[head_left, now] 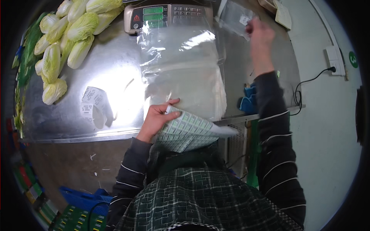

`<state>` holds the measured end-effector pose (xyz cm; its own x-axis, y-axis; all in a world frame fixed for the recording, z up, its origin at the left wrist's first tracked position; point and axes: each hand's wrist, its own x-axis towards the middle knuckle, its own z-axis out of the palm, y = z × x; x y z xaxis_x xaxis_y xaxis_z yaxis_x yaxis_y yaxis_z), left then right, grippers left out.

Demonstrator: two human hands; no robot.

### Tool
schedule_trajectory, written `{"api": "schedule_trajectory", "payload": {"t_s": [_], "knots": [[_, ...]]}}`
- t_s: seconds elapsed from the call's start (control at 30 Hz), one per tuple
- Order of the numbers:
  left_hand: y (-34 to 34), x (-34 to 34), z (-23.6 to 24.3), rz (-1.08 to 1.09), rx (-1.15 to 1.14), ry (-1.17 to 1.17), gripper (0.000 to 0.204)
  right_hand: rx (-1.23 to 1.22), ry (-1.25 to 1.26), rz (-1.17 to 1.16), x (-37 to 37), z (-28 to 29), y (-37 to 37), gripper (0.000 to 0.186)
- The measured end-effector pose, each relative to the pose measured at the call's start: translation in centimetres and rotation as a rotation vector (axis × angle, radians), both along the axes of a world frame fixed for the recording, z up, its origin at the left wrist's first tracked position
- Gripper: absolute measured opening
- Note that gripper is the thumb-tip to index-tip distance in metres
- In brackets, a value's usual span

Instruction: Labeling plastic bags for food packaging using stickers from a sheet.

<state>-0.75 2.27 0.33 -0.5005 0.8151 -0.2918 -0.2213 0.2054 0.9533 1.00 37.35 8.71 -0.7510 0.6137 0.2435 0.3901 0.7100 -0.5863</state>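
My left hand [156, 118] is at the near edge of the metal table, thumb pressed on a sheet of green-and-white labels [189, 129]. The sheet bends, and its right end curls up in a pale roll. Under and beyond it lies a stack of clear plastic bags [181, 84]. At the far right my right hand [263, 34] is stretched out, fingers closed at the edge of a clear plastic bag [231, 17]. That bag bears a small white label [244, 19]. The fingertips are partly blurred.
A scale [173, 13] with green displays stands behind the bags. Several napa cabbages [83, 27] are heaped at the far left. A curled printed paper strip [94, 106] lies left of the bags. A blue cloth-like item [248, 101] sits near the right edge, beside a black cable [298, 90].
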Motion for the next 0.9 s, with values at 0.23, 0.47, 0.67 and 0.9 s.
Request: {"api": "schedule_trajectory", "payload": {"t_s": [0.23,0.47,0.67,0.9], "knots": [[-0.2,-0.2,0.2,0.307,0.061,-0.351,0.016,-0.652,-0.352,0.591,10.7,-2.0,-11.6,0.041],[-1.3,0.1,1.9,0.337,0.028,-0.091,0.011,-0.866,-0.285,0.396,12.3,-1.2,-14.1,0.026],[-1.0,0.8,3.7,0.318,0.062,0.096,0.009,-0.324,-0.227,0.602,10.8,0.8,-14.9,0.024],[-0.4,1.6,3.5,0.334,0.056,0.074,0.007,-0.063,-0.227,0.534,9.9,-0.3,-17.4,0.016]]}}
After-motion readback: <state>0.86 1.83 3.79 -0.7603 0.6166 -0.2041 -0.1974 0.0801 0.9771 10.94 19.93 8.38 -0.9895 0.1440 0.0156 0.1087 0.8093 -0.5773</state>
